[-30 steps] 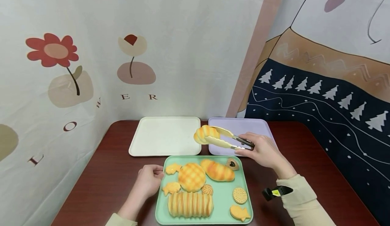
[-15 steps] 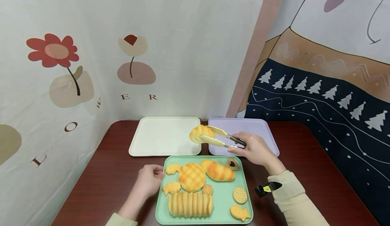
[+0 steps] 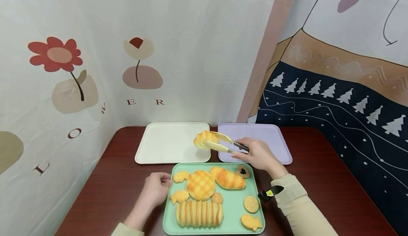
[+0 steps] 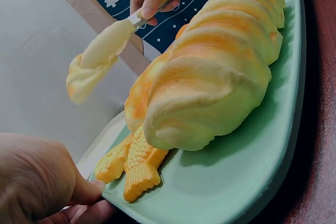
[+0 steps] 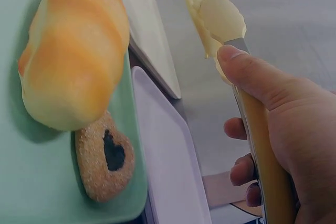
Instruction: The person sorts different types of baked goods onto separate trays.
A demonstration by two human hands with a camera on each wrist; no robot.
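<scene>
My right hand [image 3: 259, 153] grips a pair of tongs [image 3: 220, 147] with cream-coloured heads and metal arms. Between the tong heads is a small yellow-orange bread roll [image 3: 202, 139], raised over the right side of the white tray [image 3: 169, 142]. In the right wrist view the thumb lies along the tongs [image 5: 257, 145], fingers curled round the far side. My left hand [image 3: 156, 188] pinches the left rim of the green tray [image 3: 234, 211]; the left wrist view shows its thumb [image 4: 86, 188] at the tray's corner.
On the green tray lie a ridged long loaf [image 3: 199, 213], a round checked bun [image 3: 200, 185], a croissant-like bread [image 3: 227, 178], a heart-centred cookie [image 3: 243, 171], a round biscuit [image 3: 251, 204] and several fish-shaped biscuits [image 3: 250, 222]. A lilac tray [image 3: 267, 133] stands at back right, before a cloth backdrop.
My right hand has moved left with the tongs and bread roll, bringing the roll from the gap between the back trays to over the white tray. The left hand has stayed in place.
</scene>
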